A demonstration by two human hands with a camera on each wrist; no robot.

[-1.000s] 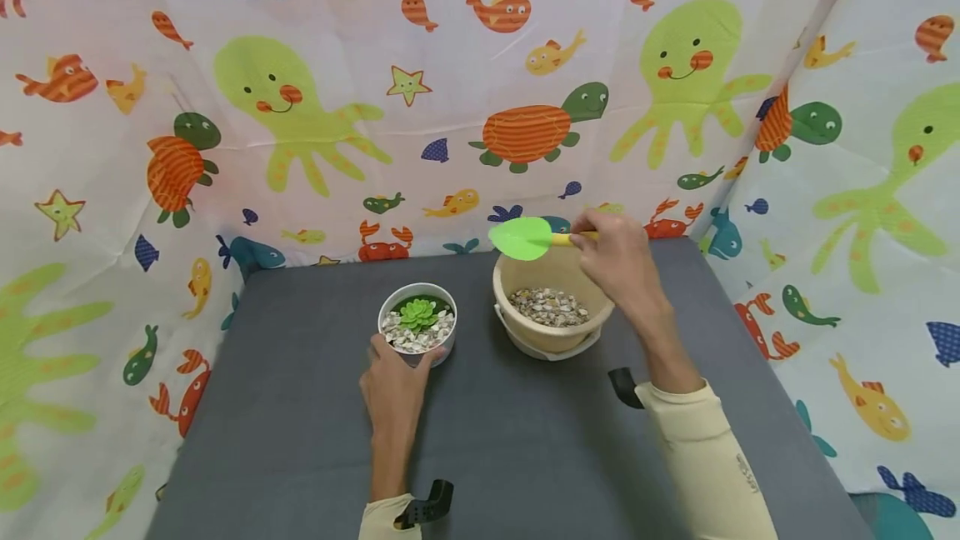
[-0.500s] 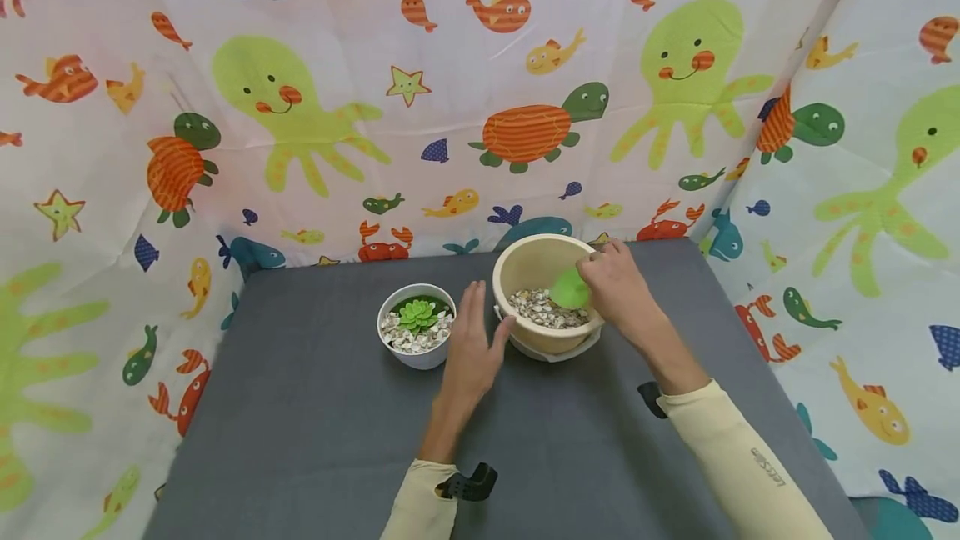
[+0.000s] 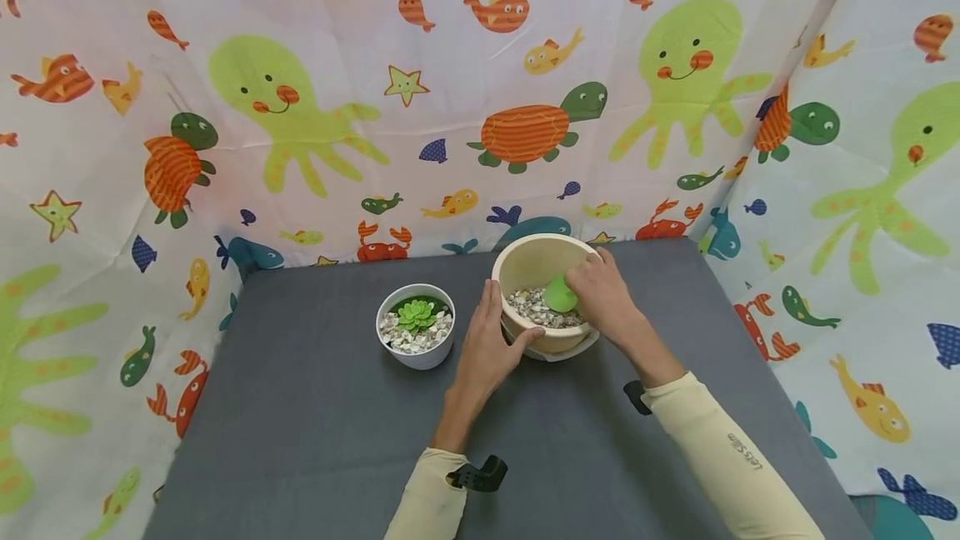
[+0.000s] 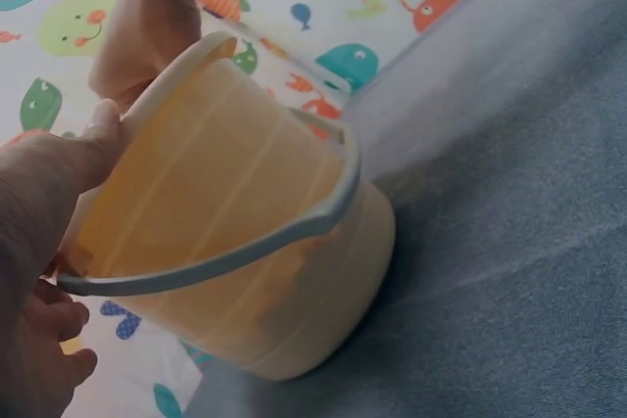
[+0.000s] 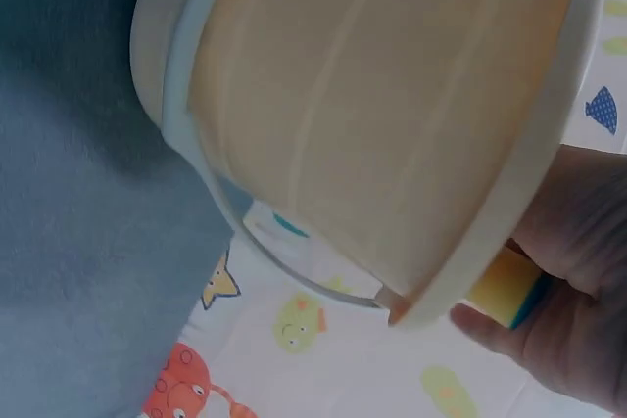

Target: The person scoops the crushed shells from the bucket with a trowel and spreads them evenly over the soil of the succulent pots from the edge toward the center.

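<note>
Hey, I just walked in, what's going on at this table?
A person's left hand rests against the side of a cream bucket, while the right hand grips a small shovel, its green blade down at the pebbles inside. To the bucket's left, a white pot with a green succulent stands on the gray table, untouched by either hand.

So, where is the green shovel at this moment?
In the head view, just right of centre, the green shovel is gripped by the right hand, its blade inside the cream bucket, at the gravel.
</note>
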